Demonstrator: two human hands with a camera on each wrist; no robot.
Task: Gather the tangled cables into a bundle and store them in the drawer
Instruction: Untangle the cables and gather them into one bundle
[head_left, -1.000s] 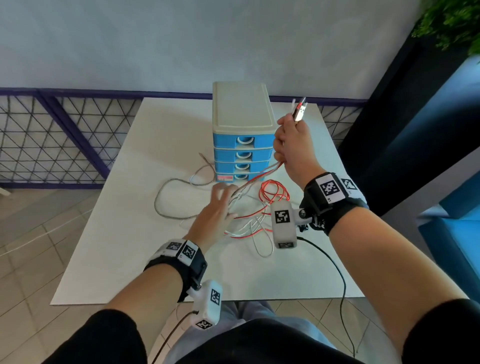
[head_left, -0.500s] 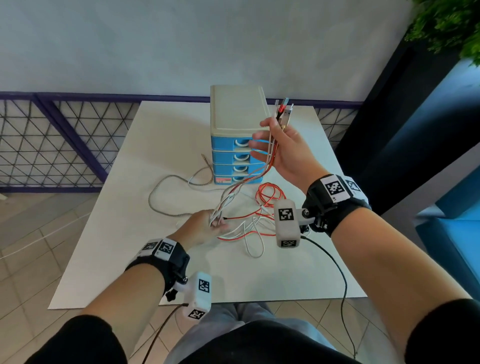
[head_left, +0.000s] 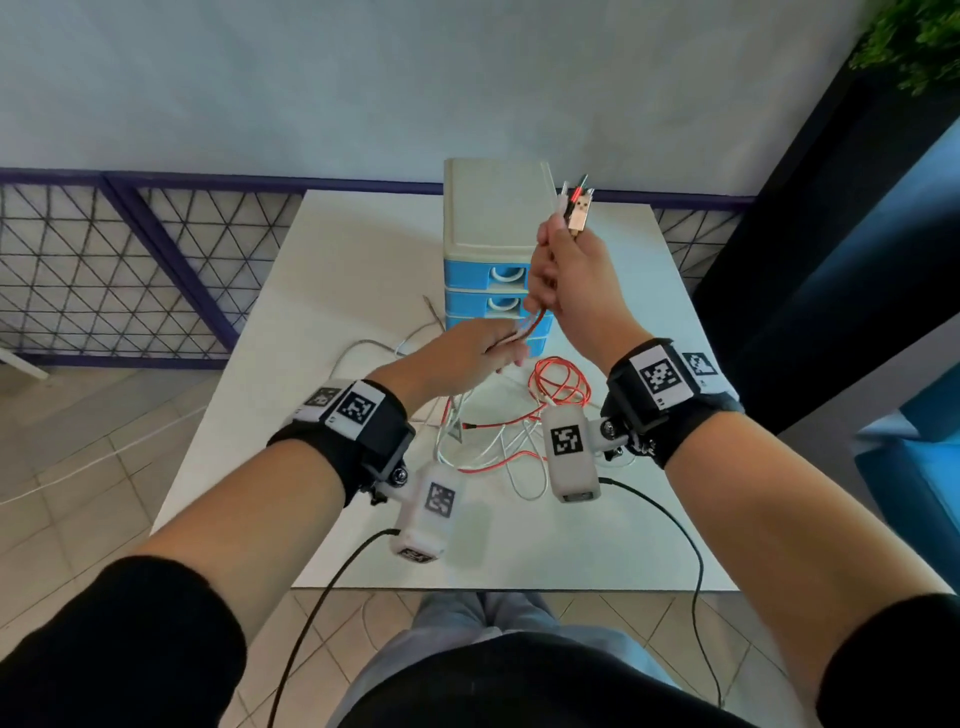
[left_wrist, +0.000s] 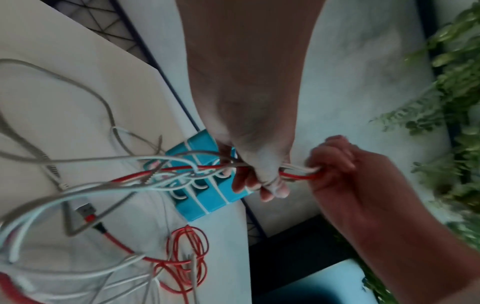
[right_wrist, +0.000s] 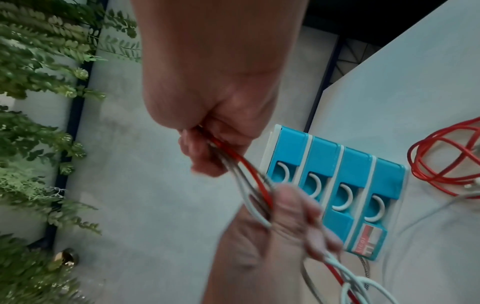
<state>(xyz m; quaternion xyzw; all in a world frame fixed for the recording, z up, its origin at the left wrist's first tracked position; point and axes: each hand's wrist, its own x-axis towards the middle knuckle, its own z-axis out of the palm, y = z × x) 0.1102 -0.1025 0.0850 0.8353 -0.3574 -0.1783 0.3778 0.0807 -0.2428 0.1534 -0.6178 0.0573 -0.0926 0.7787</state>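
Your white rectangular table (head_left: 363, 291) stands in front of you, its far edge against the purple-framed mesh railing (head_left: 130, 270) and the pale wall behind it. The small plastic drawer chest with four blue drawers (head_left: 491, 244) stands at the table's far middle, its fronts facing you. The tangle of red, white and grey cables (head_left: 498, 436) lies on the table before the chest, with its red coil (head_left: 560, 387) to the right. Your right hand (head_left: 574, 280) is raised in front of the chest's right side, with the cable ends above it; your left hand (head_left: 467, 353) is just below and to its left, on the same strands. The green leafy plant (head_left: 914, 41) is at the far right.
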